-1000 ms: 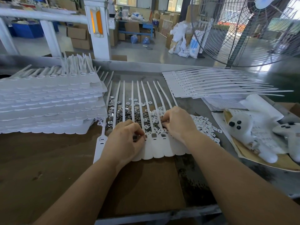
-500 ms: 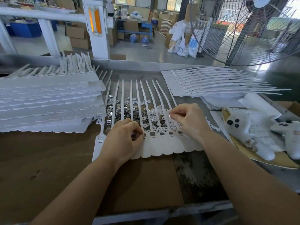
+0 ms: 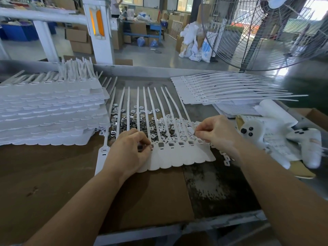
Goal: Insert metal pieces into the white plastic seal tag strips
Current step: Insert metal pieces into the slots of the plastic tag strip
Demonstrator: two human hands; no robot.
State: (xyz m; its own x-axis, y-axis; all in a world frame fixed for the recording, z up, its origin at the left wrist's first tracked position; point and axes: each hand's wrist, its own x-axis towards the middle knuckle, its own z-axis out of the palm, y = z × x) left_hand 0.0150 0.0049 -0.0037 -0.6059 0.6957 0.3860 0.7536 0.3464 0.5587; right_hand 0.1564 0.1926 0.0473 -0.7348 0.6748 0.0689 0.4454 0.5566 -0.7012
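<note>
At your left, a tall stack of tag sheets crowds the bench edge. Your left hand pinches a metal piece at the seal tag strip sheet, lying centre on brown cardboard with bare room toward you. Loose metal pieces lie behind. Your right hand pinches something too small to identify. A flat tag pile sits right.

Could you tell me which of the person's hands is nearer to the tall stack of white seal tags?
Left. The left hand lies just right of the stack; the right hand is farther right.
</note>
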